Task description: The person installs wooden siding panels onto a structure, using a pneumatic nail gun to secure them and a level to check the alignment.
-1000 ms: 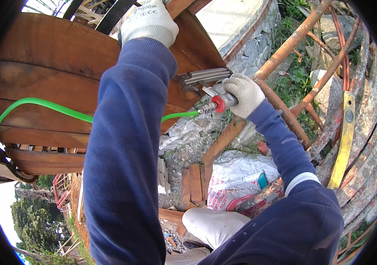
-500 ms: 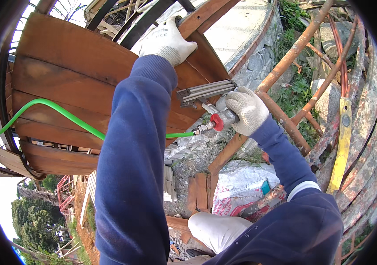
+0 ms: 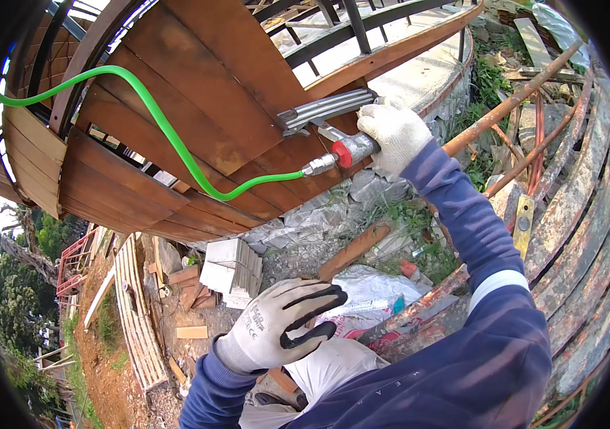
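Note:
My right hand (image 3: 394,136), in a white knit glove, is closed around the handle of a pneumatic nail gun (image 3: 353,149). The tool has a silver body, a red end cap and a long metal magazine. A green air hose (image 3: 169,129) runs from its fitting off to the left. Behind the magazine is a curved wall of brown wooden planks (image 3: 190,79); whether the nose touches it cannot be made out. My left hand (image 3: 276,322), in a pale glove with black fingertips, is held low over my knee. Its thumb and fingers are apart, holding nothing.
A wooden rail with black metal bars (image 3: 358,28) tops the plank wall. Rusty pipes (image 3: 512,96) and weathered curved slats (image 3: 569,207) stand at the right. Stacked pale tiles (image 3: 230,268), a white sack (image 3: 362,286) and timber strips (image 3: 137,307) lie on the ground.
My left hand has let go of the top of the planks and come down toward my knee. The nail gun stays in my right hand, slightly higher in view. The view has shifted.

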Demonstrator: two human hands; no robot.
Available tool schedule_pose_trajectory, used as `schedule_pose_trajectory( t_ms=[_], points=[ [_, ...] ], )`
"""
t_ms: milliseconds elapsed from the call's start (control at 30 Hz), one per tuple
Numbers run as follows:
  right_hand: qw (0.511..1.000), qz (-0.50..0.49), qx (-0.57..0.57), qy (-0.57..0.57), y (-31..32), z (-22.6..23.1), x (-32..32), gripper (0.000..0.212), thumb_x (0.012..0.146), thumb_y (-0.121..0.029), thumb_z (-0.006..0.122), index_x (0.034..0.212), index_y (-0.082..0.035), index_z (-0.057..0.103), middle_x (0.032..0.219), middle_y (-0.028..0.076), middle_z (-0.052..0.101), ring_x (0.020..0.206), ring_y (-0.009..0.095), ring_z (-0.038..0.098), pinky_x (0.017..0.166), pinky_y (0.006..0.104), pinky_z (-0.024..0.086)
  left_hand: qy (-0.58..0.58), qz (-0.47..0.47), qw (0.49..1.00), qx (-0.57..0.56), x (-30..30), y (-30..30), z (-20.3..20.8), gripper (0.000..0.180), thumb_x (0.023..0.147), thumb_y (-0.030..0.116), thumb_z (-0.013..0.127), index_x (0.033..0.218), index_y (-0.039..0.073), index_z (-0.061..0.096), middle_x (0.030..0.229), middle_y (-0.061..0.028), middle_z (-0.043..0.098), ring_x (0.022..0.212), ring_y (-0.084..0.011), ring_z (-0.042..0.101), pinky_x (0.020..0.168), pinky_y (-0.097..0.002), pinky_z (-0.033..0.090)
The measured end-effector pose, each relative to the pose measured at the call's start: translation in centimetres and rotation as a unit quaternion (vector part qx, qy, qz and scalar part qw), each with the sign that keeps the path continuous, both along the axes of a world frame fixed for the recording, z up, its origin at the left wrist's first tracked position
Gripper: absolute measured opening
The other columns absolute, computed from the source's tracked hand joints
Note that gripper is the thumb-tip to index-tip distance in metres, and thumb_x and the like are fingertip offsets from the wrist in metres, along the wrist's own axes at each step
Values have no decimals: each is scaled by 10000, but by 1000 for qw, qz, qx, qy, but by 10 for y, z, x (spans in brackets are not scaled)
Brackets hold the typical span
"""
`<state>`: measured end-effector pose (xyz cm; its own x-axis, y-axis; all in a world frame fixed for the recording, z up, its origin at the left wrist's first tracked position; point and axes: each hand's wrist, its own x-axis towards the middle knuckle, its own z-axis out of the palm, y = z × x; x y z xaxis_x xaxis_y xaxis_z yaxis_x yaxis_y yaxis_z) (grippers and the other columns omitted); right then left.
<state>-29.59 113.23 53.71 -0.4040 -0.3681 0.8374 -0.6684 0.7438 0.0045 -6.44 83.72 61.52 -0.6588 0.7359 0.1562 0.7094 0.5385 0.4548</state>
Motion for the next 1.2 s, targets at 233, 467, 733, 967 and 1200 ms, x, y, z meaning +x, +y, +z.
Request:
schedule_pose_trajectory(
  t_ms=[233, 467, 733, 967, 1200],
  points=[
    [1000, -1, 6, 4, 6, 6, -1, 402, 639, -86, 768, 1036, -73, 709, 1162, 135, 689, 1074, 354, 652, 967, 465, 504, -119, 493, 857, 95, 137, -259, -155, 406, 844, 9, 718, 1244, -47, 677, 1156, -168, 750, 1074, -235, 732, 962, -338, 561],
    [999, -3, 3, -34, 2, 6, 6, 419, 624, -44, 763, 1036, -60, 690, 1127, 161, 692, 1050, 384, 649, 934, 449, 536, -181, 572, 752, 273, 187, -319, -221, 356, 916, -112, 611, 1267, -65, 646, 1143, -121, 741, 1027, -166, 715, 935, -294, 582],
    [999, 41, -14, -5, -19, 14, 14, 445, 618, -15, 776, 1054, -34, 692, 1173, 180, 696, 1053, 389, 673, 948, 447, 547, -179, 585, 748, 258, 203, -343, -282, 339, 880, -62, 665, 1217, -33, 692, 1099, -94, 764, 989, -155, 731, 911, -296, 580],
    [998, 48, -37, 3, -26, 11, 16, 406, 626, -21, 781, 1018, -34, 677, 1076, 167, 691, 1001, 401, 673, 896, 458, 554, -184, 577, 739, 296, 202, -336, -279, 294, 899, -44, 682, 1191, -26, 704, 1082, -75, 766, 963, -129, 721, 874, -274, 570],
    [997, 36, -71, -7, -27, 7, 18, 385, 621, -33, 784, 993, -35, 684, 1158, 178, 692, 1120, 396, 650, 1026, 483, 492, -202, 577, 737, 288, 199, -321, -260, 287, 927, -7, 665, 1212, -7, 705, 1010, -42, 766, 798, -82, 696, 634, -231, 545]
  ],
)
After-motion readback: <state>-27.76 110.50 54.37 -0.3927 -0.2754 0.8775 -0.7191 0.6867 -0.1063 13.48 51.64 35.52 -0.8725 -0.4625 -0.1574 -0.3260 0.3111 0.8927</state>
